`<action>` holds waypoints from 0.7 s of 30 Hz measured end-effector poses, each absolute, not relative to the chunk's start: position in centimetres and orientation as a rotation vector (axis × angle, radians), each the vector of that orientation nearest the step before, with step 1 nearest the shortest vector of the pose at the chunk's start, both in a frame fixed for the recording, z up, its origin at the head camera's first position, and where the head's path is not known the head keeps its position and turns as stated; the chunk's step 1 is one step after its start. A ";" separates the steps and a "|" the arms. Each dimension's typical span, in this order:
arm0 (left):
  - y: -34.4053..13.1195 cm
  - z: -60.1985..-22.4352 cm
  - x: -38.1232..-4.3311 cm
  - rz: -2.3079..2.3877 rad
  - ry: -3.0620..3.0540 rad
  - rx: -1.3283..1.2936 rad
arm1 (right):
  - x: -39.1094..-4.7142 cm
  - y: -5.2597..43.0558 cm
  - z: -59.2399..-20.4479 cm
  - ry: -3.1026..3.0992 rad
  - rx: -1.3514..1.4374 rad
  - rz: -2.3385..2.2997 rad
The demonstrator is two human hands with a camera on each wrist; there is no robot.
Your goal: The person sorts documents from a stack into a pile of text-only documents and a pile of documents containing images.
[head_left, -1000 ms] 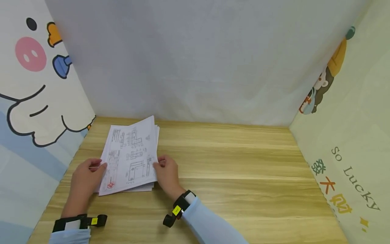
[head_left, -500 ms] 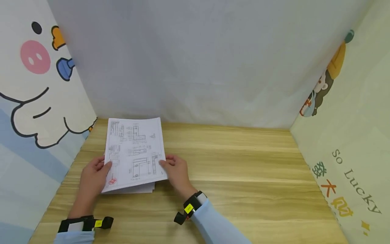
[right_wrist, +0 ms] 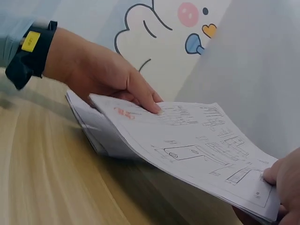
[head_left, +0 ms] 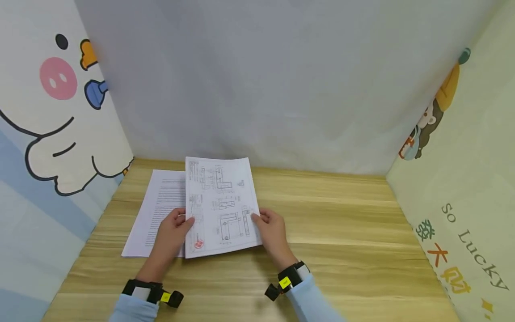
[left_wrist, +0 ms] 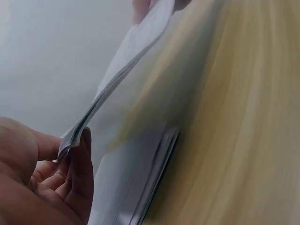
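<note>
A thin stack of paper sheets [head_left: 217,201] is held up off the table, its top sheet printed with technical line drawings and a red stamp. My left hand [head_left: 170,235] pinches its left edge, thumb on top and fingers beneath. At the right edge my right hand [head_left: 273,232] pinches it the same way. In the left wrist view the edge of the held sheets [left_wrist: 110,86] shows several layers. A second stack of paper [head_left: 161,201], with printed lines of text on top, lies on the table to the left, partly covered by the held sheets.
The wood-grain table [head_left: 334,232] stretches to the right of the hands. A plain grey-white curtain [head_left: 257,80] stands behind it. Printed cloth walls flank it, the left one [head_left: 52,134] with a cartoon animal, the right one [head_left: 454,156] with lettering.
Both hands have lifted the sheets with drawings and carried them to the right. The text-printed stack that was beneath now shows on the left.
</note>
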State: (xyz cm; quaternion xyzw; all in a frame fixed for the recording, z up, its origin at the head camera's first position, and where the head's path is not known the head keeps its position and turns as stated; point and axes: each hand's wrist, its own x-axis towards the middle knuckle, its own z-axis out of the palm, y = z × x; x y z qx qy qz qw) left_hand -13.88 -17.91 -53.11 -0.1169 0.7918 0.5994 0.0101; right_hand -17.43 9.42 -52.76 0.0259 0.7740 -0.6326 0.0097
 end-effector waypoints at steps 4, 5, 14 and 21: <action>-14.3 -53.4 -14.9 1.924 2.407 -0.285 | -17.5 12.8 -52.8 2.527 0.127 -1.962; -13.5 -53.4 -15.1 1.936 2.393 -0.263 | -17.5 13.7 -52.8 2.547 0.145 -1.963; -6.3 -53.5 -16.6 1.995 2.313 -0.098 | -16.4 20.9 -52.2 2.667 0.323 -1.901; -1.6 -54.4 -17.2 1.995 2.274 0.031 | -14.9 25.3 -52.2 2.711 0.469 -1.841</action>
